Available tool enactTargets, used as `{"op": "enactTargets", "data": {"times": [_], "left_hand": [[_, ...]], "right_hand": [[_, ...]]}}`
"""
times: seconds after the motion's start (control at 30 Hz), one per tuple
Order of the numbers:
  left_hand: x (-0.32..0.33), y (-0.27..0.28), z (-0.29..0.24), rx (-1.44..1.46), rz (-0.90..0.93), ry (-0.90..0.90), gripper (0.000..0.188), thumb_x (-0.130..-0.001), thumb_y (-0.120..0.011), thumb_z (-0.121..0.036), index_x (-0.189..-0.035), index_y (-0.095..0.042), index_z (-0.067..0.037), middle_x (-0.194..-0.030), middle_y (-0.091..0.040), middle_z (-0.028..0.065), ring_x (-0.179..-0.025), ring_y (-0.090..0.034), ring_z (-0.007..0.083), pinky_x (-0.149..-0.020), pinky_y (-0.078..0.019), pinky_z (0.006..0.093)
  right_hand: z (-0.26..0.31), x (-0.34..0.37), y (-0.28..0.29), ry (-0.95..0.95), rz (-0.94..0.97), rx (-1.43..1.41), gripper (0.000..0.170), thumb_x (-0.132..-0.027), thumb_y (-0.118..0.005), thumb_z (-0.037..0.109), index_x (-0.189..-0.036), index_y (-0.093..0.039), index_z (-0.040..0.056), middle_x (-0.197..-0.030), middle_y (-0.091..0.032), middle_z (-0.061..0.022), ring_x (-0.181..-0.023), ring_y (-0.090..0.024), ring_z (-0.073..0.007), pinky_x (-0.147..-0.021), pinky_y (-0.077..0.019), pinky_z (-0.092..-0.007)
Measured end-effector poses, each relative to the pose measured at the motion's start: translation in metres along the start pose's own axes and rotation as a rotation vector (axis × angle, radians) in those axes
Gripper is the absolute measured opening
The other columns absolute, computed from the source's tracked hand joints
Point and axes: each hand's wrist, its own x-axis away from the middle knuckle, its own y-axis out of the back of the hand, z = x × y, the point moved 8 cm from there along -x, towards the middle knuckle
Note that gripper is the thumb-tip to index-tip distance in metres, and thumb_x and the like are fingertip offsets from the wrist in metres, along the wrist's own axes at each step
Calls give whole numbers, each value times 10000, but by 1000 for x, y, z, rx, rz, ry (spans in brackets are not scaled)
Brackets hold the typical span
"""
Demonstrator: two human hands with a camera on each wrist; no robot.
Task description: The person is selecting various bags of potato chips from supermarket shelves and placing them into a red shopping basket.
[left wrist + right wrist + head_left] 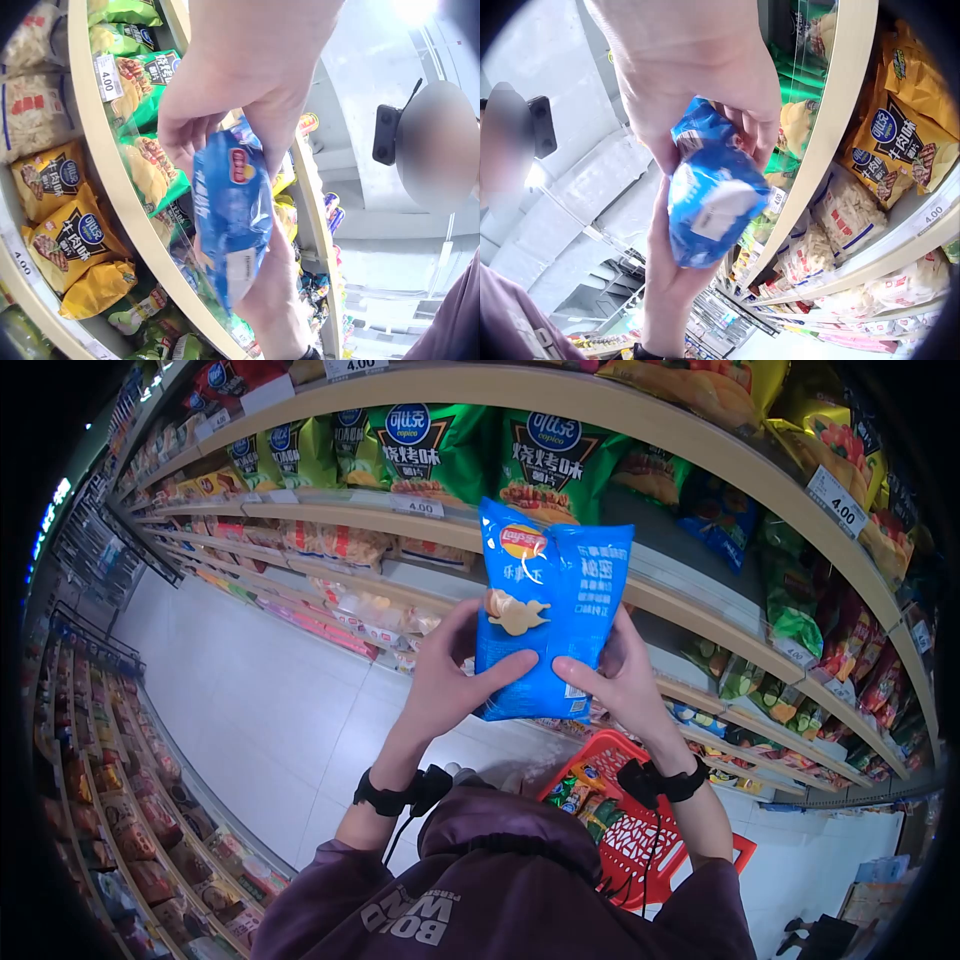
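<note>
A blue bag of potato chips (545, 635) is held up in front of the shelves, its printed back turned to the head camera. My left hand (450, 670) grips its left side, thumb across the back and fingers behind. On the opposite side my right hand (628, 672) grips it the same way, thumb near the barcode. In the left wrist view the bag (234, 202) shows edge-on below my left hand (232, 90). The right wrist view shows the bag's crinkled end (716, 206) under my right hand (697, 67).
Green chip bags (435, 450) fill the shelf ahead, above a price tag (415, 507). Below my right forearm stands a red shopping basket (640, 840) with several snack bags in it. More shelving (130, 810) lines the left, across a tiled floor (240, 690). Orange chip bags (79, 240) lie lower down.
</note>
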Motion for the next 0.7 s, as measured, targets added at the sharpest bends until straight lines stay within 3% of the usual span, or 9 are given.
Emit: {"op": "enactTargets", "data": {"times": [0.13,0.27,0.7], "left_hand": [[3,-6,16,227,39,277,564,-840,-712,-233,-1290,-470,7,-1107,-604,97,-1012,-599,153,-850,-501,283],[4,0,26,230,-10,322,572,-842,-707,-267,-1283,-469,8,-1075,-603,93,-969,-601,142,-824,-496,265],[4,7,41,300,-37,364,624,-834,-714,-286,-1299,-429,18,-1038,-602,88,-921,-600,121,-762,-489,236]], "right_hand": [[-9,-2,-3,-150,-21,-167,587,-844,-697,141,-1279,-329,3,-1112,-590,-164,-952,-625,-185,-790,-536,-298],[-23,-2,-2,-207,-64,-208,556,-876,-664,216,-1265,-332,-2,-1067,-607,-170,-875,-648,-178,-742,-543,-280],[-36,-4,-6,-269,-59,-218,523,-879,-658,266,-1221,-366,-1,-1066,-595,-155,-898,-632,-155,-743,-530,-257]]}}
